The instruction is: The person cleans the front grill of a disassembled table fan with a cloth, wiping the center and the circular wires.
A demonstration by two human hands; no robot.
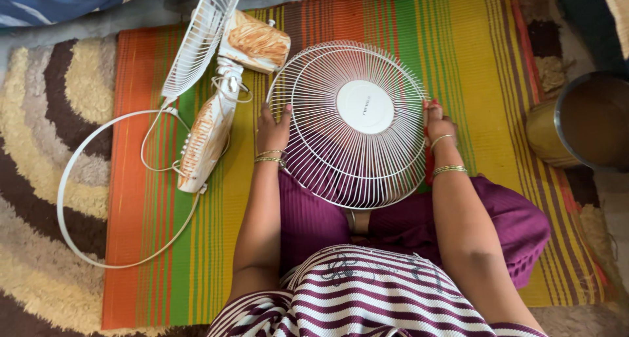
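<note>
The white fan grille [356,124] rests on the person's lap, gripped at its rim by both hands – left hand [274,129] and right hand [438,124], which also pinches a red cloth [429,153]. A thin wire could bend if squeezed. Beside it on the striped mat [472,62] lie the fan body [223,108] and loose ring [85,199]; a steel pot [583,124] stands right.

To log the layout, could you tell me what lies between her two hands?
In the head view, the round white fan grille spans between left hand and right hand.
</note>
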